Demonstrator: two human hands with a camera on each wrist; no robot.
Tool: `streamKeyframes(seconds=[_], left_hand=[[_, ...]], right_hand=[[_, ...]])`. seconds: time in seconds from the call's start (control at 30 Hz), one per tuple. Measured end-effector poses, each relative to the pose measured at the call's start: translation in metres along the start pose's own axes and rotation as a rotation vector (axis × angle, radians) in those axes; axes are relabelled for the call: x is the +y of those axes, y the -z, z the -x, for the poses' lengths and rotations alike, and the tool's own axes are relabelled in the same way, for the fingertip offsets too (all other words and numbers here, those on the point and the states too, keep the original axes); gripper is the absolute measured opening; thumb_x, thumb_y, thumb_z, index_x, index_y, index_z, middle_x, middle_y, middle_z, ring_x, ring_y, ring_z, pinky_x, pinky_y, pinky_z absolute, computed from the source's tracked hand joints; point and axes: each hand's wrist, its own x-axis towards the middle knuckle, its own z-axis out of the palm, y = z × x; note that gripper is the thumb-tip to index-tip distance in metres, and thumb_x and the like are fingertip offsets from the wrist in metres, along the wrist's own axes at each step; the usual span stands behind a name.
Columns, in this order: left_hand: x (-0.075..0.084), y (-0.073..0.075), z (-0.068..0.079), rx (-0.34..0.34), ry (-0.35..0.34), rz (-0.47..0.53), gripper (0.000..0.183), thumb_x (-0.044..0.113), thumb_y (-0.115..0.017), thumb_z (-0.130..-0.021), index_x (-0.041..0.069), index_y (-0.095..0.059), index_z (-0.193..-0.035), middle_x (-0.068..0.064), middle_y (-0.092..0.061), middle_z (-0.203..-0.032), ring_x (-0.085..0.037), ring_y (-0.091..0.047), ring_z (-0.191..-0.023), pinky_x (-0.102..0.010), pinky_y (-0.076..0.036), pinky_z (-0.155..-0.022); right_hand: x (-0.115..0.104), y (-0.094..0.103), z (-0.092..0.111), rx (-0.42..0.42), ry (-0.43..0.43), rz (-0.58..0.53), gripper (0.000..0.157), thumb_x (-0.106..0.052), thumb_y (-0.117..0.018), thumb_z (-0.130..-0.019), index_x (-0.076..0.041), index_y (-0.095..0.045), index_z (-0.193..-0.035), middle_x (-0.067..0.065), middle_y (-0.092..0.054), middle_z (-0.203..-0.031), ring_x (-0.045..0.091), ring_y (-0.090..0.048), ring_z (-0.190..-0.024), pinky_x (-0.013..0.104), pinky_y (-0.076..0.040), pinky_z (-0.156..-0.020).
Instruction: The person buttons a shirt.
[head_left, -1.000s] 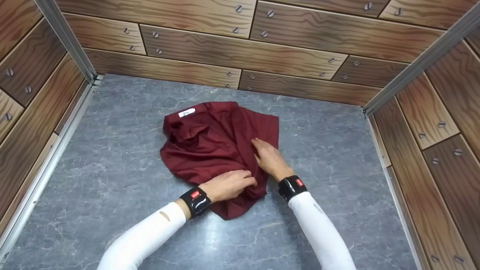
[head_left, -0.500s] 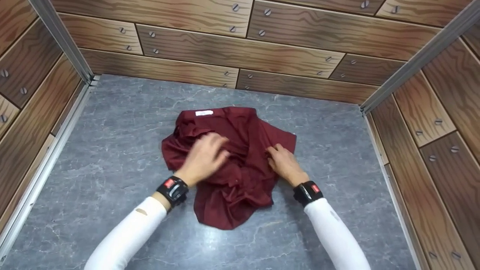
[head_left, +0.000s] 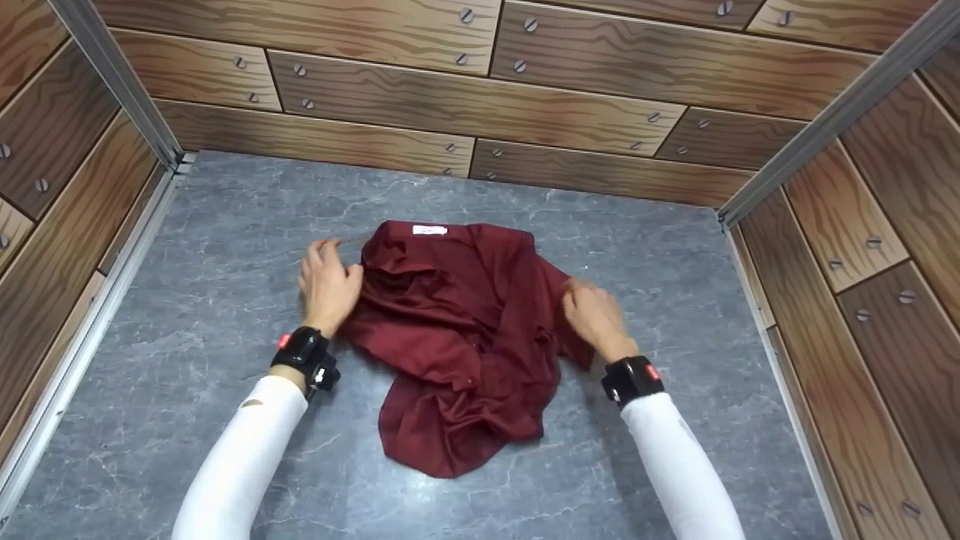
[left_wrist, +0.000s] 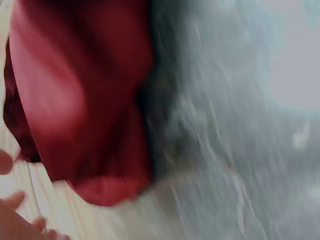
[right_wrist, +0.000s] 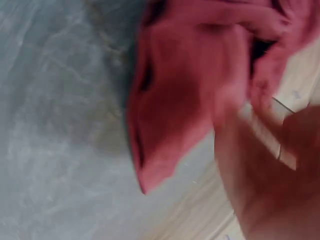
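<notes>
A crumpled maroon shirt lies on the grey surface in the head view, a white label at its far edge. My left hand is at its left side, fingers spread and thumb by the cloth. In the left wrist view, the thumb and fingertips show apart near the shirt. On the other side my right hand pinches the shirt's right part with bent fingers. Its blurred fingers meet a gathered bit of the shirt in the right wrist view.
The grey marbled surface spreads around the shirt. Wood-patterned panels wall it at the back and both sides, with metal rails at the corners. Each wrist carries a black strapped device.
My left hand has swept from the shirt's lower middle to its left side. My right hand has shifted right, and the shirt has moved right and spread out, its lower part nearer the front.
</notes>
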Motion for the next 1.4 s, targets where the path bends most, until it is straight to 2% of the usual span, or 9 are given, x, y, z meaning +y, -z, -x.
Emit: streamKeyframes(seconds=[0.1,0.23,0.4,0.53,0.63,0.77,1.0,1.27,1.4], left_hand=[[-0.009,0.003,-0.001,-0.146,0.077,-0.094,0.064,0.027,-0.056,-0.086,-0.001,-0.039,-0.141,-0.025,-0.037,-0.144,-0.043,-0.032,-0.135,-0.062,-0.024,-0.107],[-0.014,0.002,0.003,-0.260,0.072,-0.176,0.062,0.036,-0.063,-0.087,-0.003,-0.049,-0.134,-0.027,-0.038,-0.140,-0.044,-0.031,-0.132,-0.062,-0.024,-0.103],[-0.015,0.001,0.005,-0.217,0.035,-0.125,0.042,0.035,-0.070,-0.085,0.006,-0.064,-0.115,-0.020,-0.051,-0.128,-0.040,-0.042,-0.121,-0.056,-0.025,-0.098],[-0.012,0.005,0.001,-0.166,0.011,0.080,0.031,0.028,-0.067,-0.089,0.007,-0.059,-0.111,-0.017,-0.063,-0.112,-0.035,-0.058,-0.103,-0.048,-0.037,-0.093],[-0.010,0.011,-0.003,-0.130,-0.001,0.235,0.031,0.028,-0.063,-0.092,0.007,-0.053,-0.112,-0.015,-0.063,-0.108,-0.031,-0.058,-0.097,-0.042,-0.043,-0.086],[-0.010,0.024,-0.007,-0.073,-0.041,0.293,0.033,0.031,-0.063,-0.093,0.009,-0.052,-0.114,-0.013,-0.063,-0.109,-0.029,-0.058,-0.100,-0.040,-0.042,-0.088],[-0.020,0.049,-0.014,-0.054,-0.068,0.146,0.043,0.041,-0.069,-0.087,0.010,-0.057,-0.114,-0.015,-0.068,-0.106,-0.032,-0.063,-0.095,-0.045,-0.045,-0.084],[-0.042,0.057,-0.009,-0.391,0.054,-0.082,0.067,0.046,-0.069,-0.085,0.002,-0.047,-0.131,-0.027,-0.054,-0.128,-0.042,-0.052,-0.115,-0.054,-0.040,-0.098],[-0.036,0.048,-0.005,-0.367,-0.019,-0.162,0.062,0.033,-0.070,-0.084,0.004,-0.049,-0.134,-0.026,-0.044,-0.136,-0.044,-0.042,-0.125,-0.059,-0.028,-0.104]], right_hand=[[0.006,-0.007,-0.008,0.076,-0.060,0.060,0.037,-0.025,-0.050,-0.095,-0.003,-0.056,-0.125,0.022,-0.057,-0.126,0.044,-0.054,-0.115,0.058,-0.044,-0.092],[0.014,-0.016,-0.016,0.080,-0.113,0.123,0.052,-0.032,-0.057,-0.094,-0.003,-0.046,-0.136,0.027,-0.044,-0.139,0.046,-0.040,-0.130,0.064,-0.038,-0.098],[0.017,-0.020,-0.018,0.094,-0.136,0.100,0.049,-0.033,-0.060,-0.094,-0.003,-0.051,-0.131,0.026,-0.053,-0.130,0.045,-0.048,-0.122,0.064,-0.039,-0.095],[0.018,-0.013,-0.016,0.134,-0.081,0.021,0.030,-0.024,-0.064,-0.091,-0.003,-0.064,-0.113,0.023,-0.066,-0.110,0.044,-0.060,-0.104,0.058,-0.045,-0.088],[0.024,-0.003,-0.013,0.136,-0.043,-0.064,0.025,-0.021,-0.062,-0.093,-0.002,-0.068,-0.108,0.021,-0.069,-0.105,0.041,-0.064,-0.099,0.053,-0.048,-0.085],[0.036,0.016,-0.007,0.159,-0.037,-0.149,0.028,-0.024,-0.058,-0.096,-0.003,-0.067,-0.112,0.020,-0.069,-0.108,0.039,-0.064,-0.102,0.052,-0.047,-0.087],[0.071,0.043,0.005,0.245,-0.082,-0.175,0.030,-0.027,-0.056,-0.097,-0.003,-0.066,-0.112,0.021,-0.069,-0.109,0.042,-0.062,-0.103,0.054,-0.045,-0.088],[0.084,0.035,0.011,0.154,-0.221,-0.047,0.033,-0.029,-0.053,-0.097,-0.005,-0.064,-0.116,0.024,-0.064,-0.113,0.046,-0.058,-0.105,0.060,-0.043,-0.085],[0.065,0.023,0.005,0.195,-0.206,0.038,0.031,-0.025,-0.056,-0.093,-0.007,-0.063,-0.118,0.022,-0.056,-0.121,0.047,-0.050,-0.113,0.066,-0.036,-0.088]])
